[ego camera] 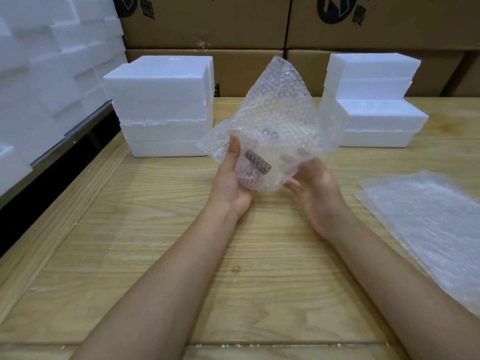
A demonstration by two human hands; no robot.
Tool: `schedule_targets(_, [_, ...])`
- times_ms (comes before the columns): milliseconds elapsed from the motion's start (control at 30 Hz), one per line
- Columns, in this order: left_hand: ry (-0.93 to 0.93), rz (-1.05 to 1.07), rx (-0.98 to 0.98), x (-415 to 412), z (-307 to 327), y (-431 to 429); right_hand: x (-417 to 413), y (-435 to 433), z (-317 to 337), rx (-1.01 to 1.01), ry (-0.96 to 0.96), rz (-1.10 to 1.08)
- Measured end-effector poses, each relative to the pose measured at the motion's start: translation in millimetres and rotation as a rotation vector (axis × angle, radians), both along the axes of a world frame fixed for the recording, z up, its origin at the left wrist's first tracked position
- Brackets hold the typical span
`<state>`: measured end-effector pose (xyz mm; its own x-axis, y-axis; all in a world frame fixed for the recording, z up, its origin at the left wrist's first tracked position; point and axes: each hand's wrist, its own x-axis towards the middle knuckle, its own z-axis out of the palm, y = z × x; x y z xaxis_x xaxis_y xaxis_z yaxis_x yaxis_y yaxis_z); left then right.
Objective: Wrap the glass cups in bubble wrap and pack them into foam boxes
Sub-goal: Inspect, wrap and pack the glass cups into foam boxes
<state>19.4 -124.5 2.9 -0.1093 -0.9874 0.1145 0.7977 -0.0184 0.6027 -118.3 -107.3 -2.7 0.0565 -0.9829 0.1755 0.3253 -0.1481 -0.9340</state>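
Observation:
Both my hands hold a glass cup (259, 165) partly wrapped in a sheet of bubble wrap (278, 105) above the middle of the wooden table. My left hand (231, 178) grips the bundle from the left, thumb laid up along the wrap. My right hand (317, 188) cups it from the right and below, fingers hidden behind the wrap. A dark band shows through the wrap on the cup. The loose upper part of the sheet stands up in a peak. White foam boxes are stacked at the back left (163, 105) and back right (374, 100).
A pile of flat bubble wrap sheets (428, 229) lies on the table (155, 242) at the right. More foam blocks (46, 68) are piled beyond the left edge. Cardboard cartons (207, 22) form a wall at the back.

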Motion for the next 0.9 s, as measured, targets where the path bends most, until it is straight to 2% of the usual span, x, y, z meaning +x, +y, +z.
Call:
schedule_targets(67, [0.001, -0.011, -0.018, 1, -1, 0, 13, 0, 0, -0.017, 0.045, -0.107])
schedule_targets(133, [0.011, -0.016, -0.006, 1, -1, 0, 12, -7, 7, -0.011, 0.001, -0.214])
schedule_targets(200, [-0.087, 0.023, 0.009, 3, -2, -1, 5, -15, 19, -0.023, -0.021, -0.251])
schedule_targets(300, [-0.238, 0.05, 0.058, 5, -3, -2, -2, -26, 35, -0.076, 0.027, -0.268])
schedule_targets(667, [-0.337, -0.181, 0.166, 38, -3, -10, -11, -38, 39, -0.146, 0.103, -0.268])
schedule_targets(900, [-0.555, -0.143, 0.209, 30, 2, -10, -13, -39, 40, -0.088, 0.061, -0.261])
